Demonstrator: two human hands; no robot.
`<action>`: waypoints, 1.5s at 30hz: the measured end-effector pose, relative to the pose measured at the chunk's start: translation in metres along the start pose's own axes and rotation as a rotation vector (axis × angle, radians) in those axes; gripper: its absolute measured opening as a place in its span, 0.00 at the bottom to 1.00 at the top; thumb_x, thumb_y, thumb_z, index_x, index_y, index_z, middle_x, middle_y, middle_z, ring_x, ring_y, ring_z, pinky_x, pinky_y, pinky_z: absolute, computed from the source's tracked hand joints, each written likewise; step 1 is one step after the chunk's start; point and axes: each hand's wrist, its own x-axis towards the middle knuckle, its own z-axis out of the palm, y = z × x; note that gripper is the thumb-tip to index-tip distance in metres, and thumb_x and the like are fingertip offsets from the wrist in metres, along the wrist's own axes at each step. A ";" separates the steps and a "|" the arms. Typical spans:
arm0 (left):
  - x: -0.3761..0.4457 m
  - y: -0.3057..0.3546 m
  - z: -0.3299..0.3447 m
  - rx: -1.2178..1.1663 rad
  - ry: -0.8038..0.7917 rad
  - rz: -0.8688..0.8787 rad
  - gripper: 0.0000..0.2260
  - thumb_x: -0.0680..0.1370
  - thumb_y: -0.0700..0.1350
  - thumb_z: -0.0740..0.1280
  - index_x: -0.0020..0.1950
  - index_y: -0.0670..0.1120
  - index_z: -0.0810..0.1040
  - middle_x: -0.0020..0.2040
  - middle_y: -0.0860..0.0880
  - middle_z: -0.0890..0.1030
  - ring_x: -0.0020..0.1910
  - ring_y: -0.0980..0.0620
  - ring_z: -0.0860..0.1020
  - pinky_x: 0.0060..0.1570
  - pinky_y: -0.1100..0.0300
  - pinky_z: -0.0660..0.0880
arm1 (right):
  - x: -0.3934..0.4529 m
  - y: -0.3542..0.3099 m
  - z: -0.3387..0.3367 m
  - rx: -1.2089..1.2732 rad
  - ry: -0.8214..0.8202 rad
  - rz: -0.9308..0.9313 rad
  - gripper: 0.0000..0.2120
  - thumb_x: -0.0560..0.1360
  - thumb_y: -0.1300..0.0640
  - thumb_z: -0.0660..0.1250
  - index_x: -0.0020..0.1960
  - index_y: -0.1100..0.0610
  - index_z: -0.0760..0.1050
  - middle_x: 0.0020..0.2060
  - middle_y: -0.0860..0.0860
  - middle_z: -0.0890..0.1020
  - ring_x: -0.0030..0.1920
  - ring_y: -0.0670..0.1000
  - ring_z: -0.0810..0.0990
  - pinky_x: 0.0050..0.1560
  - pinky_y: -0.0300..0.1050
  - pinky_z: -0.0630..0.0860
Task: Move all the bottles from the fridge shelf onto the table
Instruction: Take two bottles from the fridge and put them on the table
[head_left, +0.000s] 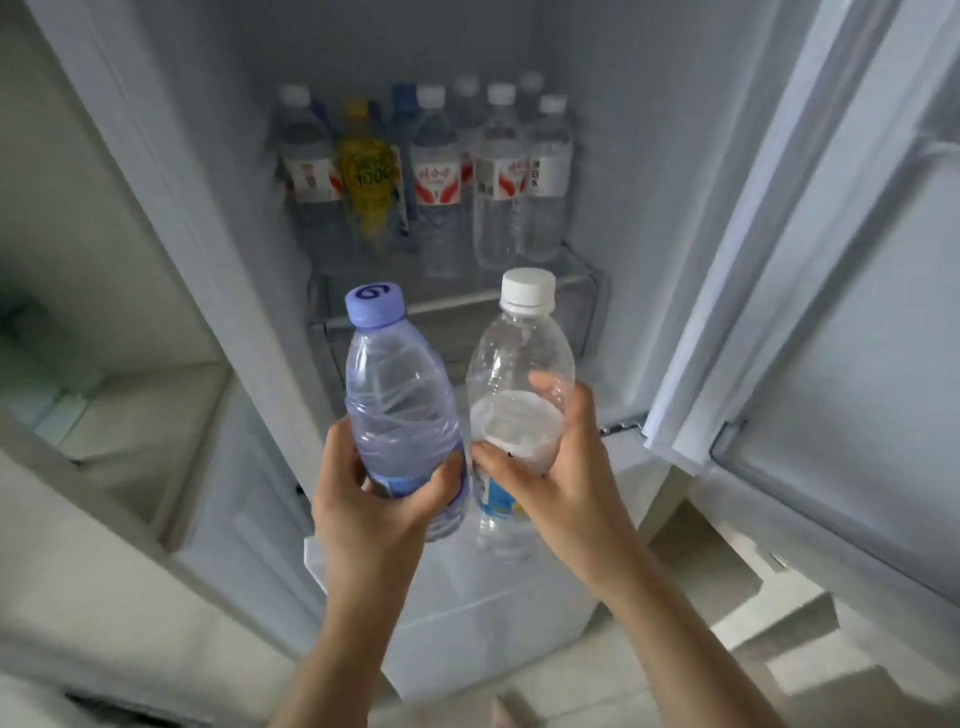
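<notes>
Well, both hands (467, 483) each clasping a bottle (400, 395), shelf bottles (431, 176) behind, fridge door (831, 260) open right

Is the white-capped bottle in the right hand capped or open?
Capped. The white-capped bottle, gripped by the right hand, has its white cap seated on the neck.

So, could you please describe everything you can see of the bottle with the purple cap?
The purple-capped bottle is clear, thin, ribbed plastic with a faint violet tint, a blue-printed label low on its body and a swirl mark on its cap. It looks nearly full of water. The left hand grips its lower half, holding it roughly upright before the open fridge, close beside the white-capped bottle.
</notes>
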 end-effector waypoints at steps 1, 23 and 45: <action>-0.006 0.002 -0.002 -0.002 -0.021 -0.009 0.22 0.58 0.55 0.75 0.47 0.48 0.75 0.40 0.53 0.82 0.38 0.58 0.80 0.37 0.69 0.75 | -0.007 -0.001 -0.002 -0.006 -0.003 0.019 0.32 0.66 0.49 0.74 0.65 0.52 0.63 0.54 0.37 0.75 0.53 0.35 0.77 0.51 0.26 0.70; -0.322 0.023 0.050 0.180 -0.887 -0.238 0.25 0.63 0.42 0.81 0.54 0.45 0.73 0.44 0.52 0.79 0.43 0.53 0.80 0.37 0.67 0.76 | -0.375 -0.011 -0.189 -0.377 0.640 0.610 0.38 0.67 0.56 0.77 0.69 0.55 0.59 0.59 0.46 0.69 0.56 0.46 0.72 0.49 0.17 0.64; -0.585 0.109 0.270 0.157 -1.149 -0.211 0.27 0.62 0.44 0.82 0.55 0.45 0.74 0.46 0.51 0.81 0.45 0.50 0.81 0.42 0.61 0.80 | -0.542 0.019 -0.476 -0.478 0.861 0.810 0.43 0.66 0.51 0.77 0.71 0.53 0.55 0.58 0.42 0.67 0.55 0.44 0.71 0.53 0.32 0.69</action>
